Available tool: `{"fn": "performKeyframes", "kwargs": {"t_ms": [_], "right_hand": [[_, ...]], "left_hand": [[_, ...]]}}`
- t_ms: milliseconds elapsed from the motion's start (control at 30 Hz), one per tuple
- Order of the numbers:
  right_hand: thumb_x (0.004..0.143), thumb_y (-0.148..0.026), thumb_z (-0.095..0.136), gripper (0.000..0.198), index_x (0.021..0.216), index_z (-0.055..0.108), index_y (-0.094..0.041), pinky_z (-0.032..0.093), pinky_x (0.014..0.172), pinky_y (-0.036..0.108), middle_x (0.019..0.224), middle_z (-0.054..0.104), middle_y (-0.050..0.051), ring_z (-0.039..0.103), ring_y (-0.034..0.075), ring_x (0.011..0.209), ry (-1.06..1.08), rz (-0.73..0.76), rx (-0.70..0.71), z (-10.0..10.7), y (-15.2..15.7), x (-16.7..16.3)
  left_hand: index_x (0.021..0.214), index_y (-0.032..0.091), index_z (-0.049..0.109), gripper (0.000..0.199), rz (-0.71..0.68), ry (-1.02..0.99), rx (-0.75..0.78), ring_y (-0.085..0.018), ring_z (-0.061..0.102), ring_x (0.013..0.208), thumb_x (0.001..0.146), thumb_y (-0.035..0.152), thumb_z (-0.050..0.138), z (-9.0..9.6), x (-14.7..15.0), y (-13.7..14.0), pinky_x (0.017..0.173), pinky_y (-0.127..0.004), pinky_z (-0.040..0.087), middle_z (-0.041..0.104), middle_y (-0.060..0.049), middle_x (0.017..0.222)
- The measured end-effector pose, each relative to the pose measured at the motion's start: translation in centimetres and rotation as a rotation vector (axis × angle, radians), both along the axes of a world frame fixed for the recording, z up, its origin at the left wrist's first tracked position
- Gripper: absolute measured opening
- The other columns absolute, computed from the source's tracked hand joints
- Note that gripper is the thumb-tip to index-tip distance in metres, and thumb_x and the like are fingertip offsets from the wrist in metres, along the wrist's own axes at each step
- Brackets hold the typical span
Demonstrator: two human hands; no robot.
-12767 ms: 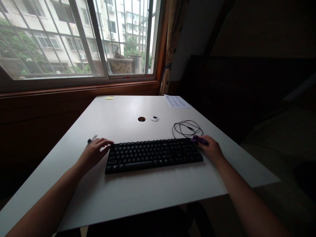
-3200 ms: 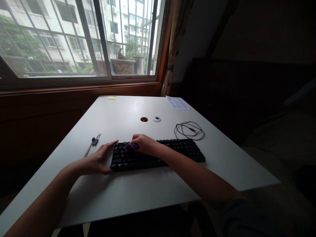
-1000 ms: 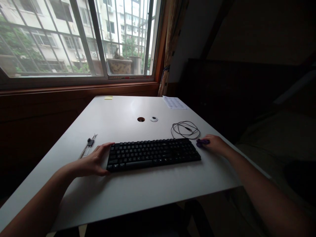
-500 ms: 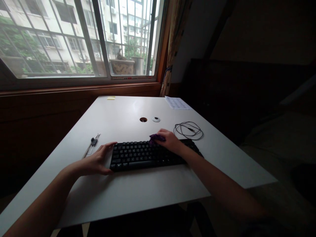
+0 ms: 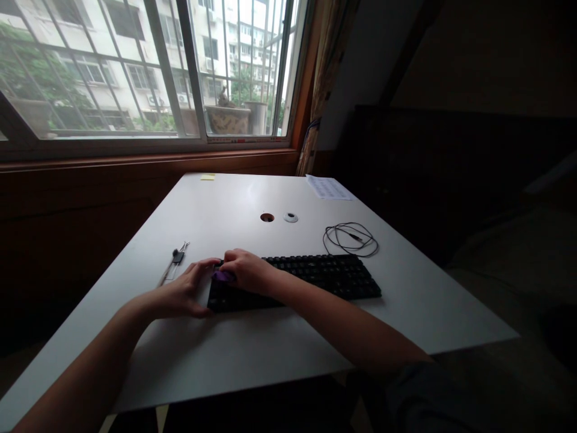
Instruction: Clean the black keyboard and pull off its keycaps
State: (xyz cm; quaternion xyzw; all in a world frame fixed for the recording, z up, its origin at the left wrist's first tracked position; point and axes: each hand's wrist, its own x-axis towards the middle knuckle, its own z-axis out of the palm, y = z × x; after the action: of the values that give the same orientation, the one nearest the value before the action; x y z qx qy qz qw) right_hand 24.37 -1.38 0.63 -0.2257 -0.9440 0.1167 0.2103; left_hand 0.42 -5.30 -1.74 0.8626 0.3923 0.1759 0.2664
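Observation:
A black keyboard [image 5: 336, 273] lies flat on the white table [image 5: 252, 355]. My left hand [image 5: 183, 294] grips its left end, with the fingers at the back corner and the thumb at the front corner. Bunched in my right hand [image 5: 247, 272] is a purple cloth [image 5: 223, 276], pressed against the keys at the keyboard's left end. The right hand and forearm cover many of the left and middle keys. Both hands are close together, the right fingertips near the left ones.
A coiled black cable [image 5: 351, 239] lies behind the keyboard's right part. Left of the keyboard is a black clip with thin metal pieces [image 5: 178, 257]. Farther back are a round cable hole [image 5: 267, 218], its cover [image 5: 291, 218], printed paper [image 5: 331, 187] and a yellow note [image 5: 208, 177].
My right hand has moved left along the keyboard with the purple cloth, from the middle keys to the left end. The left hand keeps its hold; the view has shifted slightly.

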Motion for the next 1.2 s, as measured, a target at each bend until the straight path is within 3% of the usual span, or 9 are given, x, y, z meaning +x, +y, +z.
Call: {"fn": "performKeyframes", "kwargs": {"t_ms": [367, 533, 833, 1067, 1200], "right_hand": [[0.078, -0.015, 0.071, 0.007, 0.084, 0.069, -0.018, 0.042, 0.068, 0.023, 0.087, 0.059, 0.001, 0.055, 0.013, 0.072, 0.066, -0.153, -0.235, -0.2, -0.8, 8.0], [0.079, -0.014, 0.069, 0.006, 0.075, 0.066, -0.017, 0.040, 0.065, 0.023, 0.083, 0.057, 0.001, 0.053, 0.012, 0.069, 0.060, -0.233, -0.255, 0.1, -1.4, 12.5], [0.078, -0.013, 0.065, 0.006, 0.075, 0.066, -0.018, 0.042, 0.068, 0.025, 0.085, 0.059, 0.002, 0.056, 0.015, 0.072, -0.021, -0.394, -0.261, 0.9, -2.6, 22.1], [0.079, -0.020, 0.062, 0.008, 0.081, 0.069, -0.018, 0.044, 0.071, 0.028, 0.088, 0.062, 0.005, 0.060, 0.019, 0.079, -0.030, -0.490, -0.302, 1.1, -4.1, 28.9], [0.079, -0.027, 0.061, 0.012, 0.079, 0.067, -0.017, 0.044, 0.069, 0.029, 0.086, 0.063, 0.005, 0.059, 0.019, 0.074, -0.029, -0.627, -0.302, 1.0, -4.6, 32.2]], "left_hand": [[0.148, 0.028, 0.019, 0.103, -0.006, 0.002, -0.008, -0.037, 0.038, 0.135, 0.066, 0.032, 0.082, -0.2, 0.0, 0.1, 0.113, -0.054, 0.035, 0.033, -0.015, 0.146], [0.149, 0.030, 0.019, 0.103, -0.025, -0.014, 0.010, -0.038, 0.036, 0.137, 0.067, 0.029, 0.081, -0.4, -0.2, 0.1, 0.114, -0.056, 0.032, 0.031, -0.014, 0.148], [0.149, 0.029, 0.020, 0.103, -0.018, -0.017, 0.009, -0.038, 0.036, 0.137, 0.066, 0.031, 0.082, -0.9, -0.4, 0.3, 0.114, -0.056, 0.033, 0.032, -0.015, 0.149], [0.148, 0.030, 0.021, 0.101, 0.008, 0.010, -0.018, -0.038, 0.037, 0.138, 0.067, 0.029, 0.081, -0.2, -0.1, 0.0, 0.115, -0.054, 0.033, 0.033, -0.014, 0.149], [0.147, 0.031, 0.020, 0.099, 0.005, 0.025, -0.030, -0.037, 0.038, 0.137, 0.069, 0.029, 0.080, -0.1, 0.0, -0.1, 0.115, -0.054, 0.033, 0.032, -0.014, 0.149]]}}
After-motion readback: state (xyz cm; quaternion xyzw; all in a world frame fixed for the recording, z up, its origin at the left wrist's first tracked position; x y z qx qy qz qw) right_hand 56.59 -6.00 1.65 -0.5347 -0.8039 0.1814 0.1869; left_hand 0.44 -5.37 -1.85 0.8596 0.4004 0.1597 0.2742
